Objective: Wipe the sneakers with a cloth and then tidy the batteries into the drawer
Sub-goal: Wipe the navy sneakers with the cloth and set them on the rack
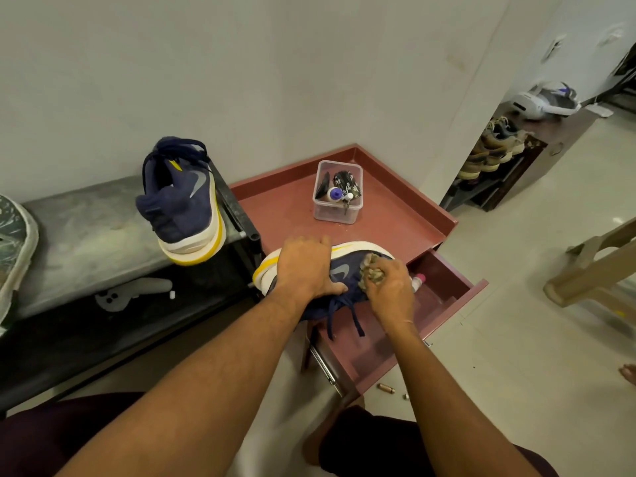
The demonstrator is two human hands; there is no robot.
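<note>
Left hand (pixel 306 266): it lies over the heel half of the sneaker (pixel 340 270), fingers reaching across the white sole edge, thumb hooked at the collar. It grips the sneaker.

Right hand (pixel 392 290): fingers are bunched round a crumpled olive cloth (pixel 370 271), which is pressed against the navy upper near the toe.

Sneaker: it lies on its side at the front edge of the cabinet top (pixel 282 215), partly over the open drawer (pixel 444 280), with its laces hanging down in front. A grey swoosh logo shows on the side panel, and the sole is white with a yellow band. Any lettering is too small to read.

Second sneaker (pixel 182 201): it has the same navy colour and grey swoosh, and stands tilted at the right end of the bench (pixel 86 232), well apart from both hands.

Batteries (pixel 387 388): two small cylinders lie on the floor just beside the drawer's front corner, outside it.

Drawer contents: a small bottle (pixel 418 279) with a pink cap lies near the right hand. Its label cannot be read.

Cabinet top, toward the back corner: a clear box (pixel 339 201) holds small items, among them a white bottle with a blue cap. No label can be read there.
</note>
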